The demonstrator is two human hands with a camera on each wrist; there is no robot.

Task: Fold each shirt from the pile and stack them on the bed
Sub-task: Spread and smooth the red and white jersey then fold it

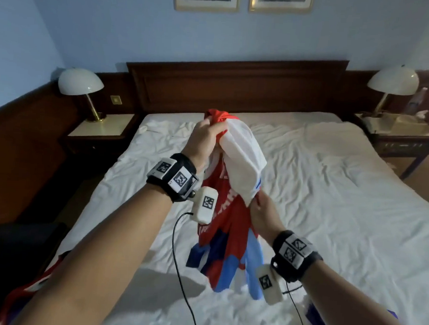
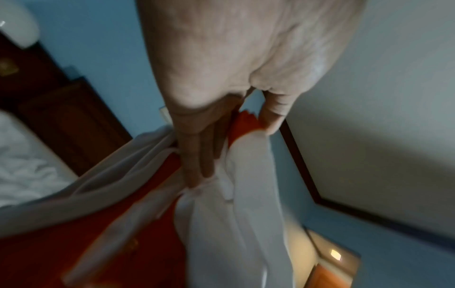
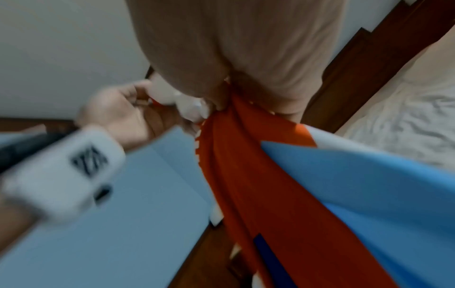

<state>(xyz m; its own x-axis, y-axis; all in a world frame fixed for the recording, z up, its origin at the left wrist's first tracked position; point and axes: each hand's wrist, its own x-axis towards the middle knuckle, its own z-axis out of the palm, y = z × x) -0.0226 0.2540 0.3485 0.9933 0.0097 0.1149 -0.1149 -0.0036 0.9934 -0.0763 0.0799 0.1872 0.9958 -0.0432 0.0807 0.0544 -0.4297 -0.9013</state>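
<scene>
1. L hand point(image 1: 204, 139) up high, fist bunched round the top of the shirt point(image 1: 227, 225) (red/white/blue). Shirt hangs in air over the bed point(image 1: 354, 219); lowest hem just above or brushing the sheet, can't tell which.
2. R hand point(image 1: 261, 212) lower, pinching the shirt edge under the white sleeve.
3. Step, as I judge: shake it open, find the shoulders. Do well: slide R along the seam to a corner, spread hands apart, lay flat before folding.
4. More red/blue cloth at near bed edge point(image 1: 27, 291), prob. the pile.
5. Containers: none seen. No folded stack visible yet.
</scene>
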